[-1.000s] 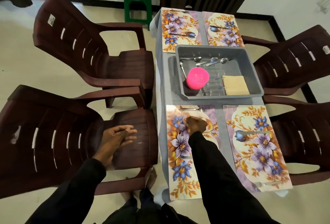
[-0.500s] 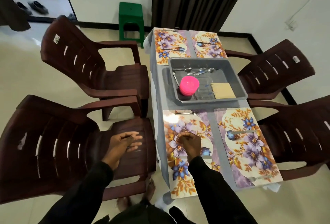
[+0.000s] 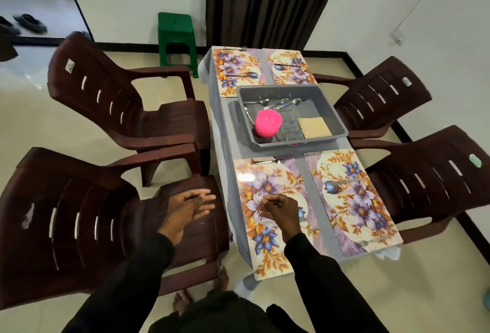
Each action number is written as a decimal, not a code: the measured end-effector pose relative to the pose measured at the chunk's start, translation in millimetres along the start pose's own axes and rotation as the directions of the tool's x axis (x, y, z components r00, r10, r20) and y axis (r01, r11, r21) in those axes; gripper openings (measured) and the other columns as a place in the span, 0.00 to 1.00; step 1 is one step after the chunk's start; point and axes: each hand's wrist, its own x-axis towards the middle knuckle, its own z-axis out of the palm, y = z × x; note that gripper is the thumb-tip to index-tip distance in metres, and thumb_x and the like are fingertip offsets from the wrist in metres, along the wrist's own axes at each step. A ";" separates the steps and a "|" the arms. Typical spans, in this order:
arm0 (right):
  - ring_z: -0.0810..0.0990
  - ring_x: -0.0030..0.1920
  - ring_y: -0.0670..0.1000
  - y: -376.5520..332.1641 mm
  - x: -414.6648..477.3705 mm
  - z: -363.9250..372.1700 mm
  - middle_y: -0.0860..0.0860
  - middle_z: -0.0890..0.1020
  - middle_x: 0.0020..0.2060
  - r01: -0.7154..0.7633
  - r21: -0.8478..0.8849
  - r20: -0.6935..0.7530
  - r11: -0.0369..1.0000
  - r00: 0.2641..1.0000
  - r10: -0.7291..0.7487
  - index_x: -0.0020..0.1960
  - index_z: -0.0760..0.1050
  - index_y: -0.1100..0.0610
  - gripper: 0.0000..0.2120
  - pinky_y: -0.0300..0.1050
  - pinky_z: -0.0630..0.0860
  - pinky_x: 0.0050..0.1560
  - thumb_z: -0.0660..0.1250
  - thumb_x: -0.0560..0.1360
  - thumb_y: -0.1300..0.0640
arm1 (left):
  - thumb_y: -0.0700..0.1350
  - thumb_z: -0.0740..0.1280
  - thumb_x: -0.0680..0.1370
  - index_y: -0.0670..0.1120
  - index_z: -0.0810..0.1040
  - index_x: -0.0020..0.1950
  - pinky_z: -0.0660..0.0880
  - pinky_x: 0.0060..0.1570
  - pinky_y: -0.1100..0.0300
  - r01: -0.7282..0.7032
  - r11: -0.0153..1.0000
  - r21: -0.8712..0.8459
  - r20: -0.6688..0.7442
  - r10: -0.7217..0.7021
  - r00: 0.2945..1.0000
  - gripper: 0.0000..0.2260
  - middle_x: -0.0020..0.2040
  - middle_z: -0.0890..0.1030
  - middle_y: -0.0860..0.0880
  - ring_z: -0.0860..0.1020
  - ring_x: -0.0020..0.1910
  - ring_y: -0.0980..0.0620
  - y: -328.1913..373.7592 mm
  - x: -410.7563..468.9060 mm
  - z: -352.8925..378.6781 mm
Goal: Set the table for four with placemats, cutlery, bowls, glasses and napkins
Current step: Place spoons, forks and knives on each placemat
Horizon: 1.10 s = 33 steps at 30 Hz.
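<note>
Near the front left corner of the table, the right hand hovers over a placemat, fingers curled; whether they pinch cutlery I cannot tell. The left hand hangs open above a chair. Bowls, spoons and napkins wait in the tub mid-table. Any piece should land straight, matching the fork.

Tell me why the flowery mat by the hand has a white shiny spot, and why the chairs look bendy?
Head view: that spot is light glaring off the glossy placemat under the right hand; the wide-angle lens bows the brown chairs near the edges; the shoes top left look smeared.
</note>
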 end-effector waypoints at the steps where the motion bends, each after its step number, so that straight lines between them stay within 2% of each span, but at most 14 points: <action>1: 0.87 0.42 0.54 -0.8 0.7 -4.5 0.55 0.87 0.40 0.005 0.004 -0.004 1.000 1.000 -0.005 0.46 0.84 0.59 0.02 0.47 0.84 0.43 0.75 0.75 0.64 | 0.41 0.66 0.83 0.41 0.81 0.62 0.80 0.60 0.48 -0.008 1.000 0.005 0.013 0.008 1.000 0.10 0.55 0.86 0.44 0.85 0.54 0.43 1.1 1.4 3.3; 4: 0.86 0.44 0.61 -3.3 2.4 -24.5 0.61 0.87 0.43 -0.014 0.068 0.007 0.998 1.000 0.014 0.49 0.83 0.64 0.03 0.54 0.84 0.48 0.74 0.75 0.66 | 0.41 0.66 0.83 0.41 0.80 0.62 0.80 0.60 0.47 -0.024 1.000 0.002 0.033 0.024 0.999 0.10 0.55 0.86 0.43 0.85 0.55 0.42 3.9 2.9 18.0; 8: 0.86 0.45 0.62 -13.5 12.6 -48.7 0.61 0.87 0.44 -0.009 0.097 0.017 0.995 1.000 0.008 0.50 0.83 0.65 0.04 0.52 0.84 0.48 0.72 0.77 0.65 | 0.42 0.66 0.83 0.41 0.80 0.63 0.80 0.59 0.48 -0.039 0.999 -0.015 0.024 0.039 0.999 0.11 0.56 0.86 0.43 0.85 0.55 0.42 7.8 6.7 40.9; 11: 0.86 0.44 0.61 -17.1 34.5 -65.0 0.63 0.86 0.45 -0.002 0.112 0.052 0.994 0.999 -0.004 0.51 0.82 0.67 0.05 0.48 0.83 0.45 0.72 0.77 0.67 | 0.42 0.67 0.82 0.41 0.80 0.63 0.82 0.57 0.50 -0.059 0.998 -0.016 -0.001 0.059 0.998 0.11 0.55 0.86 0.44 0.85 0.54 0.43 12.5 12.4 62.1; 13: 0.86 0.43 0.62 -20.3 57.1 -75.6 0.63 0.86 0.44 -0.007 0.109 0.079 0.994 0.997 -0.002 0.51 0.82 0.67 0.05 0.52 0.83 0.46 0.72 0.76 0.67 | 0.42 0.67 0.82 0.40 0.80 0.63 0.82 0.57 0.50 -0.064 0.998 -0.015 -0.028 0.064 0.998 0.11 0.55 0.87 0.44 0.86 0.53 0.43 16.4 19.9 80.1; 16: 0.85 0.40 0.60 -27.3 98.5 -86.4 0.63 0.86 0.43 -0.005 0.120 0.113 0.993 0.994 -0.008 0.50 0.81 0.68 0.04 0.52 0.81 0.45 0.71 0.76 0.68 | 0.42 0.67 0.82 0.40 0.81 0.62 0.82 0.57 0.50 -0.060 0.998 -0.028 -0.070 0.058 0.996 0.10 0.55 0.87 0.44 0.86 0.53 0.43 26.2 39.7 108.5; 19: 0.85 0.39 0.56 -34.5 149.1 -99.4 0.62 0.86 0.42 0.008 0.108 0.175 0.994 0.984 -0.027 0.49 0.81 0.67 0.02 0.50 0.81 0.44 0.70 0.76 0.68 | 0.42 0.66 0.83 0.40 0.80 0.63 0.83 0.53 0.55 -0.066 0.995 -0.074 -0.127 0.057 0.990 0.11 0.57 0.86 0.43 0.85 0.55 0.43 35.2 70.4 139.5; 23: 0.84 0.39 0.57 -48.0 221.2 -113.6 0.63 0.85 0.40 0.048 0.058 0.245 0.997 0.968 -0.061 0.47 0.81 0.67 0.02 0.48 0.80 0.41 0.71 0.75 0.69 | 0.42 0.64 0.83 0.40 0.79 0.65 0.82 0.57 0.53 -0.111 0.977 -0.183 -0.212 0.071 0.975 0.12 0.59 0.85 0.42 0.84 0.57 0.42 51.2 113.3 174.0; 26: 0.83 0.37 0.58 -58.4 275.5 -126.4 0.64 0.84 0.38 0.081 0.026 0.251 0.996 0.964 -0.085 0.43 0.82 0.65 0.05 0.51 0.81 0.41 0.70 0.73 0.72 | 0.40 0.64 0.84 0.40 0.79 0.65 0.80 0.59 0.51 -0.131 0.969 -0.211 -0.268 0.072 0.961 0.11 0.59 0.85 0.42 0.84 0.57 0.43 60.2 138.8 197.3; 28: 0.83 0.37 0.58 -65.8 311.2 -134.2 0.62 0.85 0.37 0.090 0.007 0.251 0.996 0.964 -0.089 0.44 0.82 0.67 0.03 0.53 0.81 0.42 0.71 0.73 0.72 | 0.40 0.64 0.83 0.40 0.79 0.64 0.80 0.60 0.51 -0.127 0.969 -0.212 -0.286 0.063 0.956 0.11 0.58 0.85 0.42 0.85 0.57 0.43 65.0 157.5 209.9; 33: 0.85 0.37 0.56 -81.9 389.4 -152.0 0.60 0.86 0.39 0.106 -0.026 0.225 0.994 0.969 -0.097 0.44 0.82 0.64 0.02 0.50 0.82 0.40 0.72 0.73 0.69 | 0.40 0.65 0.83 0.40 0.80 0.62 0.79 0.59 0.52 -0.094 0.980 -0.176 -0.284 0.041 0.958 0.10 0.56 0.86 0.43 0.85 0.55 0.43 77.1 207.5 241.2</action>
